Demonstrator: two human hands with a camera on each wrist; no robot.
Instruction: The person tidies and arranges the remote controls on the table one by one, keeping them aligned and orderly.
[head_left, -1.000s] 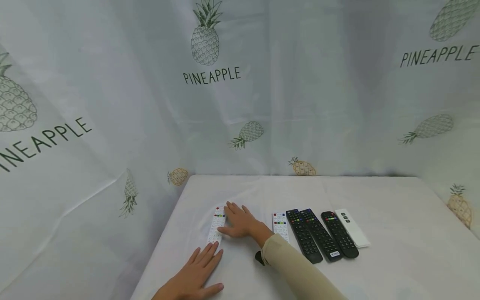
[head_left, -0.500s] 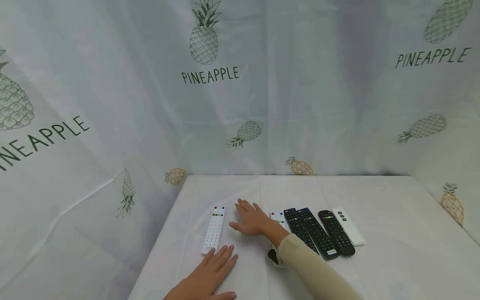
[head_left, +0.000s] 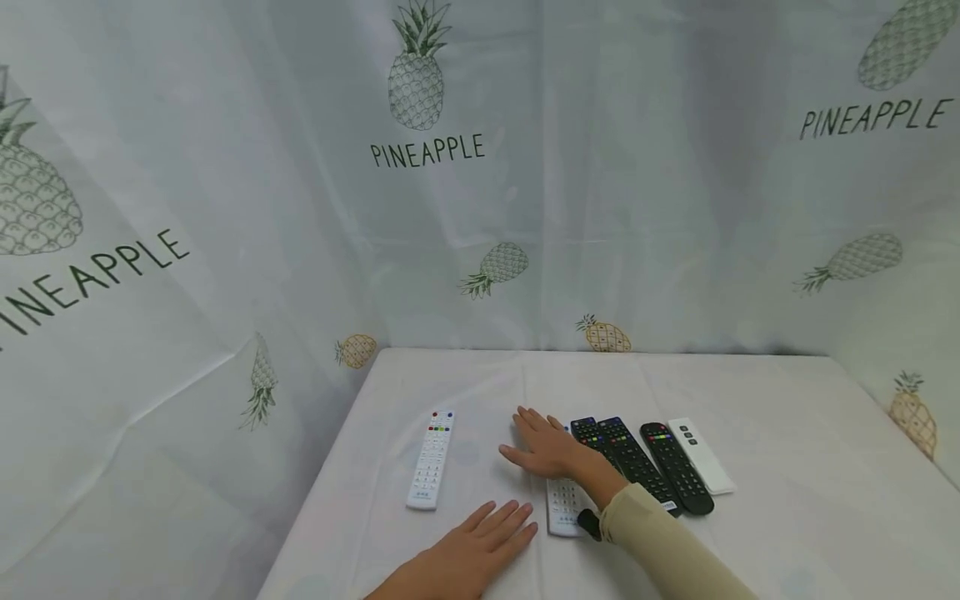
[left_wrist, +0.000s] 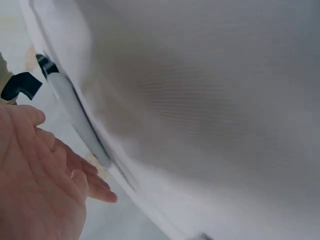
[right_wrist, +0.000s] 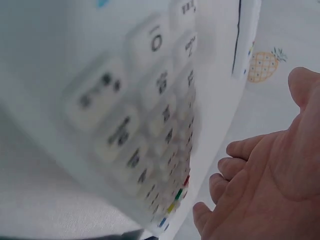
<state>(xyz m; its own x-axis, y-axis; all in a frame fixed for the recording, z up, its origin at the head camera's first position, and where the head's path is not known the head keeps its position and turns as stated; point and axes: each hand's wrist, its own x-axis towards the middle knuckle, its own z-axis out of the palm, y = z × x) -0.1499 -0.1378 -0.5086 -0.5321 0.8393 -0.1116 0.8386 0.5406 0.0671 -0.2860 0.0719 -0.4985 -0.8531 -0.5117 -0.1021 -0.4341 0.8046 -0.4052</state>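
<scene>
Plainly, right wrist view shows coloured remote keys (right_wrist: 178, 194); head view's right hand (head_left: 547, 450), grip wide, hides them.

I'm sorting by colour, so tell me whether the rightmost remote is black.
No, the rightmost remote is white, with a black remote beside it.

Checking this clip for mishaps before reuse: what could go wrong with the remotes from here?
The right hand reaches across a white remote, so its wrist may knock it. The left hand looks close to that remote's edge and might push it. The middle black remote lies close to another; one bump could shift both.
</scene>
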